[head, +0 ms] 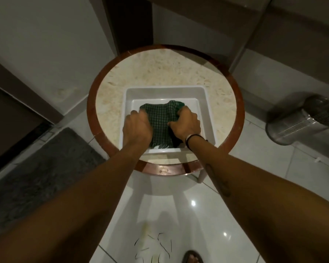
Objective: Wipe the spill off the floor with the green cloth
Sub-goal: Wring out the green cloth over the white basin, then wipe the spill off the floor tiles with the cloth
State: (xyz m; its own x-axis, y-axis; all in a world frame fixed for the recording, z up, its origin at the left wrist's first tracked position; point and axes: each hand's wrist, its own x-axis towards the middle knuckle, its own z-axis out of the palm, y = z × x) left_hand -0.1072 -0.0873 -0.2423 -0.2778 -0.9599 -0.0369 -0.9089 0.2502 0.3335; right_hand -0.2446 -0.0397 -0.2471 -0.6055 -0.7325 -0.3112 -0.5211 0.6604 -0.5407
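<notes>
The green checked cloth (pixel 160 120) lies bunched inside a white square tray (pixel 165 92) on a round stone-topped table (pixel 160 67). My left hand (pixel 136 128) grips the cloth's left side and my right hand (pixel 185 124) grips its right side, fingers curled into the fabric. A yellowish spill with scattered pale scraps (pixel 152 243) lies on the white floor tiles near the bottom of the view, between my forearms.
A grey mat (pixel 38 173) lies on the floor at the left. A perforated steel bin (pixel 300 120) stands at the right. Walls and a dark door surround the table. A sandalled foot (pixel 192 257) shows at the bottom edge beside the spill.
</notes>
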